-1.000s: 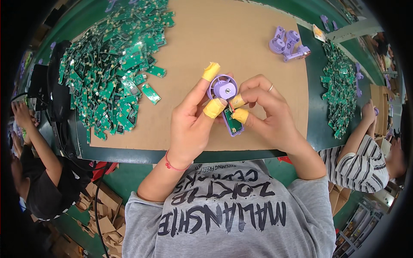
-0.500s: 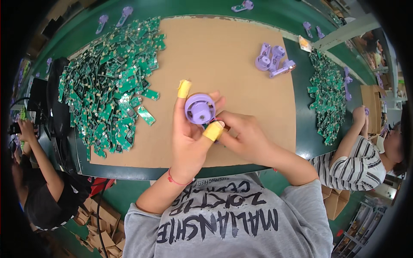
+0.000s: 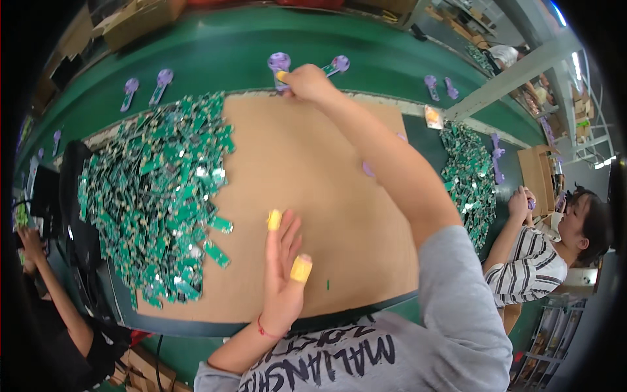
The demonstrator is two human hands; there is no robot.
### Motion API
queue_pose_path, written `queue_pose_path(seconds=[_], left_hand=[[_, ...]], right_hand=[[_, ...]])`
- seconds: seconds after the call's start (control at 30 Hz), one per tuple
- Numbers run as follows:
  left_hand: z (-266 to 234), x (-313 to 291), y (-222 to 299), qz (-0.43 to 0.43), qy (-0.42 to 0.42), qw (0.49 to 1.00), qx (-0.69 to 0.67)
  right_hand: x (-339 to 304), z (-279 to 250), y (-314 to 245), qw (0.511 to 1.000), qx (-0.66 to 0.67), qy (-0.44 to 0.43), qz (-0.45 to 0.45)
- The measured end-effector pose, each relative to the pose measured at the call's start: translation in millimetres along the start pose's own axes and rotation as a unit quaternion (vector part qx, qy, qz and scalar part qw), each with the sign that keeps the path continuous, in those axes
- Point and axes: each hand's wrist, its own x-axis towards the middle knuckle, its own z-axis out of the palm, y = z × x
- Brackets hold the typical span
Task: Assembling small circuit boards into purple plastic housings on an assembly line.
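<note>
My right hand is stretched far forward over the brown cardboard sheet to the green belt behind it. Its fingers are closed on a purple round-headed plastic part at the belt's near edge. My left hand rests flat on the cardboard near me, fingers apart and holding nothing, with yellow finger cots on the thumb and a fingertip. A large heap of small green circuit boards lies to the left of my left hand.
More purple parts lie spaced along the belt, one just right of my right hand. A second heap of green boards lies at the right, beside a seated person in a striped shirt. Another person's arm is at the left.
Both hands were together near me working on a purple part. Now my right hand has carried it forward to the belt, and my left hand has let go and dropped flat on the cardboard.
</note>
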Motion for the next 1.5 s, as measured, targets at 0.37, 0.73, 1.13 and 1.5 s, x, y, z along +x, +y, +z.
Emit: queue_pose_path(seconds=[0.37, 0.73, 1.13, 1.5], left_hand=[[-4.3, 6.0, -4.1, -0.028, 0.032, 0.998, -0.041], [-11.6, 10.1, -2.6, -0.124, 0.049, 0.991, -0.016], [-3.4, 5.1, 10.8, -0.008, -0.088, 0.984, 0.156], [-110.4, 27.5, 35.9, 0.109, 0.063, 0.588, 0.799]], right_hand=[[76.6, -131.5, 128.7, 0.872, -0.306, 0.376, -0.074], [80.7, -240.4, 321.3, 0.847, -0.396, 0.263, 0.236], [0.0, -184.0, 165.1, 0.964, -0.108, 0.174, -0.172], [-267.8, 11.4, 53.7, 0.892, -0.122, -0.079, -0.427]])
